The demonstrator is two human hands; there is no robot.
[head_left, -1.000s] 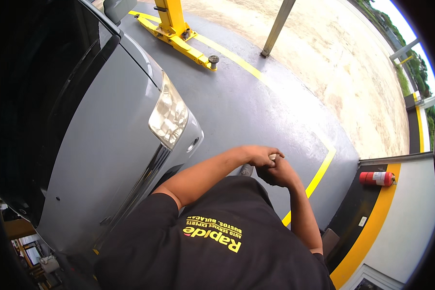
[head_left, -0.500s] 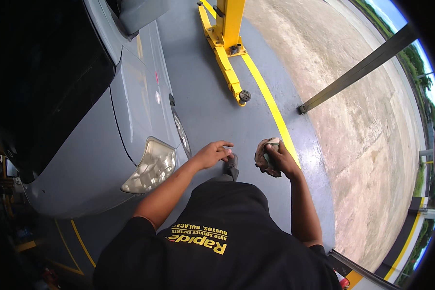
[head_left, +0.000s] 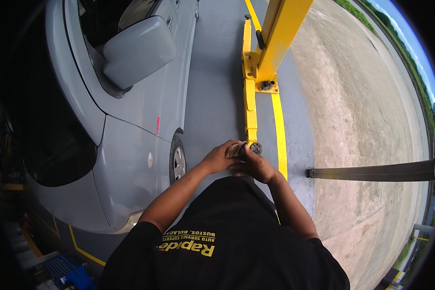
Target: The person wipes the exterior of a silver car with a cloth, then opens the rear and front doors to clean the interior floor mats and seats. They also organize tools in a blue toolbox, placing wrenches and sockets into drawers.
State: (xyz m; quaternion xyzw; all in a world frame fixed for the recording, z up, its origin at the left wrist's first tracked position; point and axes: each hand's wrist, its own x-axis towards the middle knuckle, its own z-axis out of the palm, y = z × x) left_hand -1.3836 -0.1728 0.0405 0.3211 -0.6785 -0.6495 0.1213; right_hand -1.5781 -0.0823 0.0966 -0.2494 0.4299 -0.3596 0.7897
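Note:
Both hands meet in front of my body around a crumpled, stained rag (head_left: 234,150). My left hand (head_left: 218,158) is closed on the rag from the left. From the other side my right hand (head_left: 257,166) grips it, thumb on top and fingers curled underneath. Most of the rag is hidden between the hands. Just beyond them lies the round pad (head_left: 255,148) at the end of a yellow lift arm (head_left: 250,106).
A silver vehicle (head_left: 125,159) with a side mirror (head_left: 140,50) and front wheel (head_left: 178,159) stands at my left. Ahead rises a yellow lift post (head_left: 281,43) bolted to the grey floor (head_left: 212,72). At right, a dark metal post (head_left: 372,171) stands by bare concrete (head_left: 353,106).
My right hand has brought the rag leftward to my left hand, which has closed on it. The view has shifted forward along the vehicle, bringing the lift arm nearer.

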